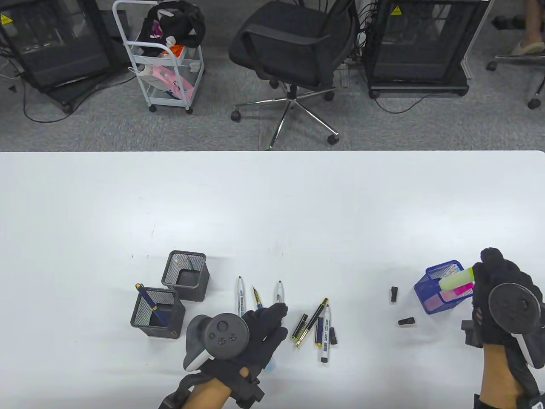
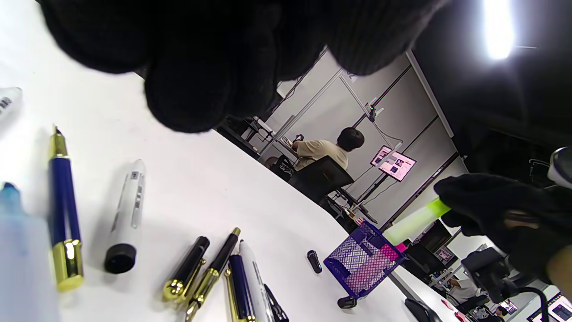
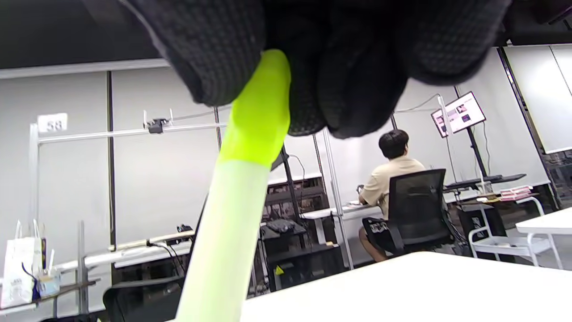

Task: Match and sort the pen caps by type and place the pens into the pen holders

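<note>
My right hand (image 1: 479,281) pinches the cap end of a yellow-green highlighter (image 1: 457,279), its body slanting down into the blue mesh holder (image 1: 428,294). A pink highlighter (image 1: 457,292) stands in that holder. The right wrist view shows my fingers round the highlighter (image 3: 232,214). My left hand (image 1: 281,319) hovers with relaxed fingers over the loose pens, fingertips near a white marker (image 1: 279,292). Beside it lie a blue nib pen (image 1: 257,298), another white marker (image 1: 240,296), two black-and-gold pens (image 1: 306,324) and a third marker (image 1: 325,336). Two black caps (image 1: 394,294) (image 1: 406,321) lie left of the blue holder.
Two black mesh holders (image 1: 186,277) (image 1: 142,315) stand at the left, the nearer one holding a blue pen (image 1: 149,302). A pale blue blurred object (image 2: 18,259) lies under my left wrist. An office chair (image 1: 294,47) and a cart (image 1: 164,59) stand beyond the table's far edge.
</note>
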The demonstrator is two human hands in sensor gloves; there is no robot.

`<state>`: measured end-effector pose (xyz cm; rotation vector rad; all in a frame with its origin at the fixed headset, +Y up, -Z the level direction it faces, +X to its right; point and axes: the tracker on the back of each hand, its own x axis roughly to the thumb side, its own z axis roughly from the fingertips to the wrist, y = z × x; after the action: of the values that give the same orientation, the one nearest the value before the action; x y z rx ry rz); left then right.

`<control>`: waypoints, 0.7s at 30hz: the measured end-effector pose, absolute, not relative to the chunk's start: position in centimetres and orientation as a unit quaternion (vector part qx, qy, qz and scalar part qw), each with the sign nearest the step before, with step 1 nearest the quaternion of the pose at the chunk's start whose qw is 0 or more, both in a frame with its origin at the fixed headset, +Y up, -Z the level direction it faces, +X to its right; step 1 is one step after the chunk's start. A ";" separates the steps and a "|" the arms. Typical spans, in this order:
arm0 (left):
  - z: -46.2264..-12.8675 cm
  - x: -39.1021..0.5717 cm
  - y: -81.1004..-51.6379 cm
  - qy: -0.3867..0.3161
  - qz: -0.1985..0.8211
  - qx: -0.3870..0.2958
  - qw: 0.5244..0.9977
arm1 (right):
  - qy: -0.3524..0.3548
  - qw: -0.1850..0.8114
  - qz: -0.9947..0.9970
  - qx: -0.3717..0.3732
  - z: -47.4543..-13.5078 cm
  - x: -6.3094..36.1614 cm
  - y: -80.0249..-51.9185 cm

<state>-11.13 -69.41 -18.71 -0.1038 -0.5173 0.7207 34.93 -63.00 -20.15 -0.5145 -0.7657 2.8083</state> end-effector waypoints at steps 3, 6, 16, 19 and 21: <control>-18.7 -11.2 -69.4 -0.250 0.348 -0.049 0.902 | -0.223 0.086 0.955 -0.174 -21.0 34.7 -64.6; -18.7 -11.3 -69.3 -0.250 0.347 -0.048 0.903 | -0.197 0.076 0.962 -0.171 -21.5 34.2 -65.4; -18.7 -11.7 -69.3 -0.245 0.347 -0.046 0.904 | -0.125 0.043 0.976 -0.176 -22.6 32.6 -67.1; -18.8 -11.8 -69.3 -0.244 0.347 -0.047 0.904 | -0.116 0.042 0.975 -0.184 -22.6 32.5 -67.0; -18.8 -11.8 -69.3 -0.243 0.347 -0.047 0.905 | -0.108 0.039 0.976 -0.183 -22.6 32.4 -67.0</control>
<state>-11.80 -69.29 -18.77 -0.0974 -0.5020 0.7161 32.39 -67.05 -22.64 -0.5597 -0.3326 2.9942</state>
